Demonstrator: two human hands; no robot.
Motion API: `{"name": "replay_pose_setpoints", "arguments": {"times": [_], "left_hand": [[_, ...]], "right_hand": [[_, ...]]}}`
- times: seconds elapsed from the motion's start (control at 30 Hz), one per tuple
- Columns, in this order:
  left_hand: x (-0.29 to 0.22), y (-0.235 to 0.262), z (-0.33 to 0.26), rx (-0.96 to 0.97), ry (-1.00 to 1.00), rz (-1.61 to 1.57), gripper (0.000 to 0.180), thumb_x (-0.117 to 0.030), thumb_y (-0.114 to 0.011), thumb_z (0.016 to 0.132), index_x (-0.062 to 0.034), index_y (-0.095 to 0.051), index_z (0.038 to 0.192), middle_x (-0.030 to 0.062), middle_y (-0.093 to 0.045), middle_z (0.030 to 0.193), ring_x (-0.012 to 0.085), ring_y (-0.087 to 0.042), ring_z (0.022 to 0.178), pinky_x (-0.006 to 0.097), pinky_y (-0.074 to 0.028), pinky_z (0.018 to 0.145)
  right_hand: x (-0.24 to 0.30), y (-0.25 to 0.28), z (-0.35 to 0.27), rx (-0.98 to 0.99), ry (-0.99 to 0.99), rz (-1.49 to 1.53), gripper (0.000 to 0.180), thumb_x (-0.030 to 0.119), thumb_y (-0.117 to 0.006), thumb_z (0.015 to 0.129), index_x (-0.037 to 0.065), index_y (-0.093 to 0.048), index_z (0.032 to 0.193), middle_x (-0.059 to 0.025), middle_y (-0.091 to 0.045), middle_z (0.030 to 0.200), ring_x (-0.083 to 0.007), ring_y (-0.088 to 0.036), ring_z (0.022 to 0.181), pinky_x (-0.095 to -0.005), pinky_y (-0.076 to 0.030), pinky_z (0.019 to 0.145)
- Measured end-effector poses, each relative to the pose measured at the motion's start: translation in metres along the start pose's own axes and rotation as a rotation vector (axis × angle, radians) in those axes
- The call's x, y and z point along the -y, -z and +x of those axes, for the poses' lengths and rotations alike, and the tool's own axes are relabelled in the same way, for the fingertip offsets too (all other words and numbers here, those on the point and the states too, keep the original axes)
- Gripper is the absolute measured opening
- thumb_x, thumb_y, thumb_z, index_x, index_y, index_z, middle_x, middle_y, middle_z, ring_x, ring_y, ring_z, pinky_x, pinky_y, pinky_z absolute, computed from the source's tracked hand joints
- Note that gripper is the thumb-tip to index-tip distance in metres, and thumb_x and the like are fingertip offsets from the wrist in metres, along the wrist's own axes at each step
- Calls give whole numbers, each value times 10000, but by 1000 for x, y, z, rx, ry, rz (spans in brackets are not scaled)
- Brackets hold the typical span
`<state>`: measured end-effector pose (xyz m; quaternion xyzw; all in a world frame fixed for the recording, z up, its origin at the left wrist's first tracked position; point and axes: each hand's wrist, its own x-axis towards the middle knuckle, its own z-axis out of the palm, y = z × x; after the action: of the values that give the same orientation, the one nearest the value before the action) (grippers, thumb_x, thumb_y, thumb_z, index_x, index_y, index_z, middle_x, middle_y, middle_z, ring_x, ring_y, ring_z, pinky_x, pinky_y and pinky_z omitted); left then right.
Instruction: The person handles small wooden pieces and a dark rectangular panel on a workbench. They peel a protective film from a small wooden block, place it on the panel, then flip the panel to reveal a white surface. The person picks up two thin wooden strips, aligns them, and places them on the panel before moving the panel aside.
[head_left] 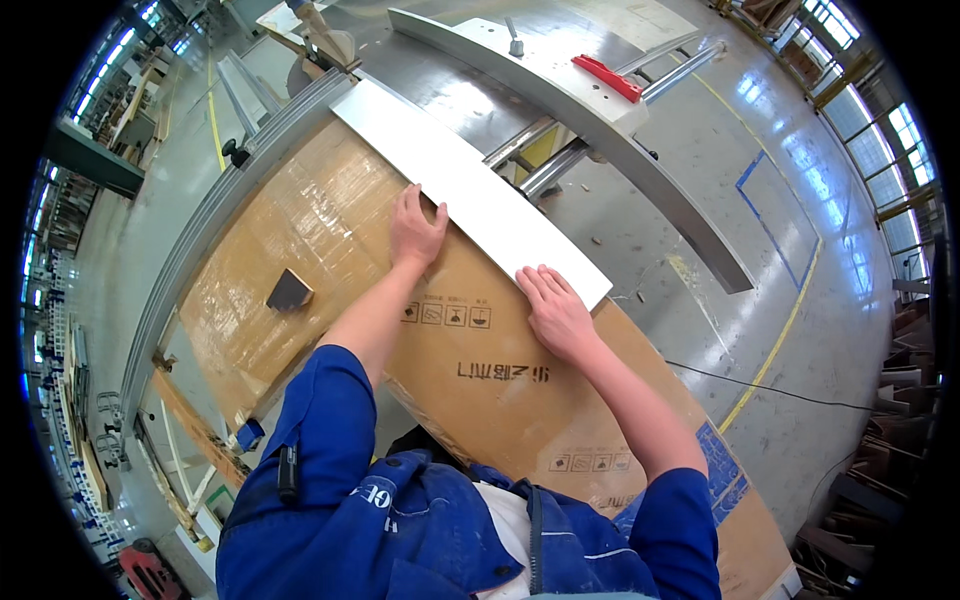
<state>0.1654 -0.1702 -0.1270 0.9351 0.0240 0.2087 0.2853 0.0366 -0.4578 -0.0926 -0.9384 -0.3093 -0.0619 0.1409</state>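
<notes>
A long white panel point(480, 190) lies slantwise across the far edge of the cardboard-covered table point(460, 410). My left hand point(417, 232) rests at the panel's near edge, around its middle, with fingers stretched forward and thumb apart. Closer to the panel's right end, my right hand point(556, 312) lies with straightened fingers against the same edge, fingertips touching the white surface. Neither hand is wrapped round the panel. On the cardboard, left of my left arm, sits a small dark block point(289, 291).
A curved-looking metal rail point(190, 235) borders the left side. Beyond the panel stands a machine table with a long grey fence point(600, 130), a red push piece point(608, 79) and metal bars point(555, 168). A dark cable point(770, 386) crosses the floor at right.
</notes>
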Motion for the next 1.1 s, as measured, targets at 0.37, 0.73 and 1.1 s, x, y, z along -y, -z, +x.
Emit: {"name": "replay_pose_setpoints", "arguments": {"times": [0.37, 0.73, 1.1], "left_hand": [[3, 111, -211, -173, 166, 93, 478, -202, -708, 935, 8, -544, 1332, 208, -575, 1247, 358, -570, 1169, 459, -461, 1022], [1, 88, -260, -235, 1169, -228, 740, -593, -384, 1061, 82, -676, 1150, 248, -717, 1159, 388, -673, 1095, 488, -491, 943], [5, 82, -268, -239, 1090, -114, 698, -549, -373, 1084, 76, -682, 1104, 277, -718, 1099, 438, -662, 1065, 516, -478, 929]], "right_hand": [[-13, -19, -3, -154, 57, 80, 597, 98, -618, 826, 6, -562, 1412, -160, -606, 1443, -322, -566, 1360, -435, -394, 1186], [-10, -25, -4, -137, 22, 107, 590, 113, -615, 830, 59, -590, 1417, -105, -614, 1463, -279, -577, 1366, -451, -468, 1052], [-12, -30, -4, -126, 13, 95, 599, 116, -614, 826, 79, -591, 1423, -97, -610, 1476, -280, -558, 1390, -457, -474, 1066]]}}
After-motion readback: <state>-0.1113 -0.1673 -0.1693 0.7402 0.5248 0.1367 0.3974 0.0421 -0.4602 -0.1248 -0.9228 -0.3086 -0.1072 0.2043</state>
